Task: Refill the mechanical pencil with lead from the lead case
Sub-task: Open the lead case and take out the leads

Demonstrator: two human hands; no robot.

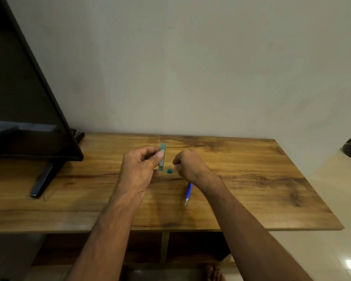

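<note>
Lead case [162, 157]: slim, pale green and see-through, with a label strip along it. Our left hand [139, 165] holds it upright just above the table [251, 189], with the thumb and fingers clamped on its lower half.

Cap [169, 170]: a small teal piece lying on the wood between our two hands, just right of the case's lower end and apart from it.

Right hand [187, 166]: it is held over the table beside the cap, fingers curled in and fingertips [175, 167] pinched together. We cannot tell whether they hold anything; it would be too fine to see.

Mechanical pencil [188, 192]: blue barrel with a metal tip, lying flat on the table beside our right wrist. Neither hand holds it, and the tip points toward us.

Table: wood-grain top set against a plain wall, with open shelving below.

Television [24, 98]: a dark screen standing at the table's left end, with one stand foot [42, 183] reaching toward the front edge.

Foot [215, 273]: bare, on the tiled floor at the lower edge of view.
</note>
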